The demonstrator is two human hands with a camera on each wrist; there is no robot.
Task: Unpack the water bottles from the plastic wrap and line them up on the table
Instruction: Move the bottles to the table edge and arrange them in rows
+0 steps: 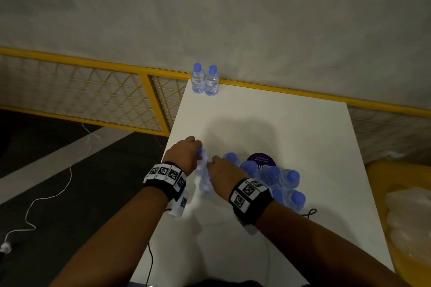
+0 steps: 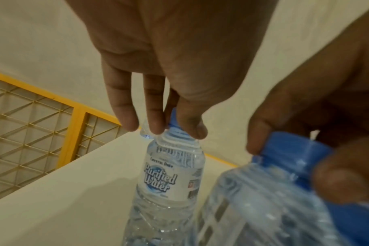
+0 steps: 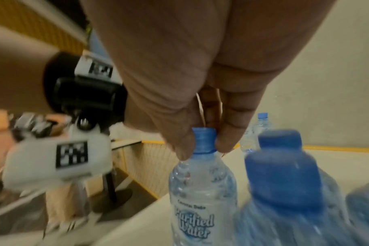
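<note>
Two clear water bottles with blue caps [image 1: 204, 80] stand side by side at the far left corner of the white table [image 1: 291, 123]. My left hand [image 1: 197, 149] pinches the cap of a third bottle [image 2: 171, 173] near the table's left edge. Just beside it, my right hand [image 3: 204, 146] pinches the blue cap of another bottle [image 3: 202, 199], which the head view shows under my hand [image 1: 206, 185]. To the right of my right wrist stands a tight cluster of several more bottles [image 1: 279, 179]. I cannot tell whether wrap still surrounds them.
A purple round disc [image 1: 261, 159] lies on the table behind the cluster. Crumpled clear plastic [image 1: 408, 214] sits on a yellow surface off the table's right edge. A yellow mesh railing [image 1: 93, 91] runs behind the table. Cables trail on the dark floor at left.
</note>
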